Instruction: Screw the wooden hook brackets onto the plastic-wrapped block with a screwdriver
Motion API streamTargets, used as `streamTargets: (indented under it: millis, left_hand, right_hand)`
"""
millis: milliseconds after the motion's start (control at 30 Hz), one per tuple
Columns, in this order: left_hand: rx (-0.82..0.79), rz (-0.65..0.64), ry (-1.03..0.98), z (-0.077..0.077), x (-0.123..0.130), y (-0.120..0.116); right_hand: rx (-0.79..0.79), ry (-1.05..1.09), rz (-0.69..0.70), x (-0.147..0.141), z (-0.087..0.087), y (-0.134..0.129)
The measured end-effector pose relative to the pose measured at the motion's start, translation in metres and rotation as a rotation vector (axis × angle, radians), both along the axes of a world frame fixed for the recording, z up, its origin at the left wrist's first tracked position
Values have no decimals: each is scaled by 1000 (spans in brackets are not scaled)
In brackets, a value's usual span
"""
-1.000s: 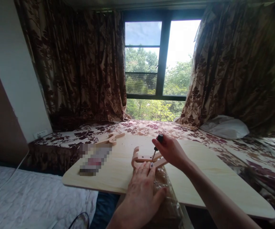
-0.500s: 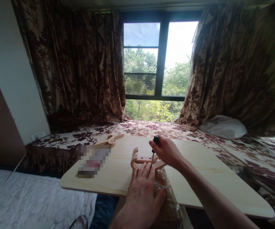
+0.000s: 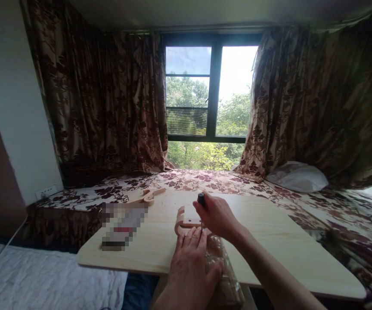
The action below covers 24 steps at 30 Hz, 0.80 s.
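In my right hand [image 3: 220,215] is a screwdriver [image 3: 201,198] with a black handle. My fingers wrap round its grip, and its thin shaft points down at a curved light-wood piece [image 3: 181,219]. The wood has a hooked left end and a flat middle with dark holes. My left hand [image 3: 190,262] lies flat, its fingers stretched over the near side of the wood and its thumb on a box wrapped in clear tape [image 3: 226,275]. The screwdriver's tip is hidden behind my left fingers.
A pale wooden table [image 3: 270,232] carries all this. At its left are a second curved wooden piece [image 3: 150,197] and a blurred-out rectangular object [image 3: 123,228]. Beyond are a flower-patterned ledge [image 3: 202,176], a white bag [image 3: 297,176], curtains and a window.
The whole view has shifted slightly, with the window sitting lower. The screwdriver stands more upright, and my right hand has turned a little around it. My left hand stays on the wood.
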<state>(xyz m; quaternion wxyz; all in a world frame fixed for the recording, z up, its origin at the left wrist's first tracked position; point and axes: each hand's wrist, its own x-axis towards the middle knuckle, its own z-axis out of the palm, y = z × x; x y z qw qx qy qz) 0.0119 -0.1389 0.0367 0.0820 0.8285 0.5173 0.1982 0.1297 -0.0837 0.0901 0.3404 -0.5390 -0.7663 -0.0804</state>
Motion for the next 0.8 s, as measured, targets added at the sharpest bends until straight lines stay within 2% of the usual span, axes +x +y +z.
streamTargets:
  millis: [167, 467, 600, 800]
  left_hand:
    - [0, -3, -7, 4, 0, -2]
    - [63, -47, -77, -8, -3, -5]
    - [3, -49, -92, -7, -3, -7]
    - [28, -10, -76, -3, -1, -7]
  right_hand:
    - [32, 14, -2, 1, -2, 2]
    - [-17, 151, 15, 15, -12, 10]
    - [-25, 183, 8, 13, -12, 10]
    - [-28, 147, 16, 9, -8, 8]
